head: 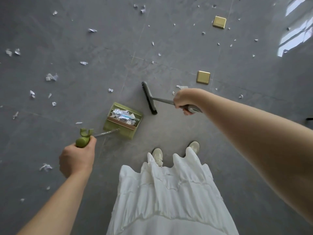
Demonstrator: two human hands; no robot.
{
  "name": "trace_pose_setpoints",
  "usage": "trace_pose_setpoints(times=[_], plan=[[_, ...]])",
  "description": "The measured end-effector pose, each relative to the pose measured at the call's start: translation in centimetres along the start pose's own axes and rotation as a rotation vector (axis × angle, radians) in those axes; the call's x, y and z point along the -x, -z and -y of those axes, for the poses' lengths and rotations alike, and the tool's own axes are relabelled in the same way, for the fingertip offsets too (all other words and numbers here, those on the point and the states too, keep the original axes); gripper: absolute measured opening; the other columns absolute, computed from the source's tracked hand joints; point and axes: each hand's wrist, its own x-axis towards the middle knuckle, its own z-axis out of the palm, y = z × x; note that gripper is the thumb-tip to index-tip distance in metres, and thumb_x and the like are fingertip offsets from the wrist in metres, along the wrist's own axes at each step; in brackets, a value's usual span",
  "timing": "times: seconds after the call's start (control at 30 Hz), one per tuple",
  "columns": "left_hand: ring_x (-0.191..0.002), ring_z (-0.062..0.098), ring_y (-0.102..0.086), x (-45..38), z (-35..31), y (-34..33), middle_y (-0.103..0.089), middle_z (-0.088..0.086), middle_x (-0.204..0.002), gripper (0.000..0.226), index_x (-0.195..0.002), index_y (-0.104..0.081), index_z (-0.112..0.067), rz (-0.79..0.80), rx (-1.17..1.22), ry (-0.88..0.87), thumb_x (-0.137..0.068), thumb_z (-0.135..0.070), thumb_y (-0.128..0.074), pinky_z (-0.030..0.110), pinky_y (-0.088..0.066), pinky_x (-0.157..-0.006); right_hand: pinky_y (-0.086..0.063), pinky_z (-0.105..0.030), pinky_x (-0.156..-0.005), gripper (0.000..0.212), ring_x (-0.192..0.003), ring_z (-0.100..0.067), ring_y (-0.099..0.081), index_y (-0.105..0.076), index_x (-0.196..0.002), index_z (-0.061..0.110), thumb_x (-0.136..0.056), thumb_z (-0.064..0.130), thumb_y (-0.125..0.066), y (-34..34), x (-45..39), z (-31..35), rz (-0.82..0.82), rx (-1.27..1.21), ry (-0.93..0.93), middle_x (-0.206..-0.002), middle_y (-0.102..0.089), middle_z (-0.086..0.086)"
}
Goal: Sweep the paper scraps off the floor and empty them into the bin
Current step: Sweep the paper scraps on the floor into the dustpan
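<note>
Below, left hand gripping dustpan, right hand gripping broom

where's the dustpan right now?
Head view, left of centre: the green dustpan sits on the grey floor ahead of the shoes, just left of the broom head, its long handle held by the left hand.

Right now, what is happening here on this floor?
A person is sweeping up paper scraps. The left hand grips the green handle of a long-handled dustpan, which stands on the grey floor and already holds a pile of scraps. The right hand grips the broom, its head just right of the pan. Many paper scraps still lie scattered around. No bin is in view.
</note>
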Motion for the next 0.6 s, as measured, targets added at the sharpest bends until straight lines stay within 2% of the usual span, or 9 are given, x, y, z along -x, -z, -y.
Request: trace_pose_setpoints(times=[0.17, 0.3, 0.43, 0.6], plan=[[-0.077, 0.046, -0.058, 1.1, -1.9, -1.2, -0.059, 0.023, -0.072, 0.048, -0.059, -0.052, -0.011, 0.015, -0.01, -0.027, -0.083, -0.048, -0.07, 0.045, -0.048, -0.072, -0.038, -0.016, -0.039, 0.009, -0.052, -0.019, -0.042, -0.042, -0.086, 0.006, -0.095, 0.009, -0.039, 2.6, -0.9, -5.0, -0.027, -0.255, -0.088, -0.074, -0.041, -0.011], [-0.073, 0.042, -0.053, 2.8, -4.2, -2.4, -0.057, 0.024, -0.071, 0.047, -0.059, -0.053, -0.01, 0.044, 0.002, -0.051, -0.084, -0.046, -0.07, 0.041, -0.044, -0.07, -0.038, -0.017, -0.037, 0.013, -0.053, -0.02, -0.041, -0.038, -0.084, 0.005, -0.096, 0.006, -0.035, 4.9, -0.5, -9.3, -0.042, -0.299, -0.117, -0.071, -0.039, -0.01], [-0.078, 0.043, -0.053, 5.6, -7.2, -4.0, -0.057, 0.025, -0.075, 0.042, -0.065, -0.054, -0.011, 0.067, 0.009, -0.079, -0.085, -0.044, -0.07, 0.038, -0.039, -0.07, -0.036, -0.015, -0.036, 0.017, -0.053, -0.019, -0.037, -0.037, -0.078, 0.004, -0.095, 0.004, -0.033, 7.5, -0.1, -13.3, -0.048, -0.332, -0.156, -0.066, -0.037, -0.009], [-0.083, 0.047, -0.059, 9.0, -10.6, -6.8, -0.066, 0.03, -0.085, 0.043, -0.068, -0.063, -0.008, 0.099, -0.013, -0.136, -0.084, -0.047, -0.071, 0.043, -0.045, -0.072, -0.035, -0.015, -0.036, 0.016, -0.052, -0.019, -0.037, -0.039, -0.079, 0.003, -0.094, 0.004, -0.033, 10.6, 0.0, -18.6, -0.053, -0.371, -0.221, -0.067, -0.038, -0.01]])
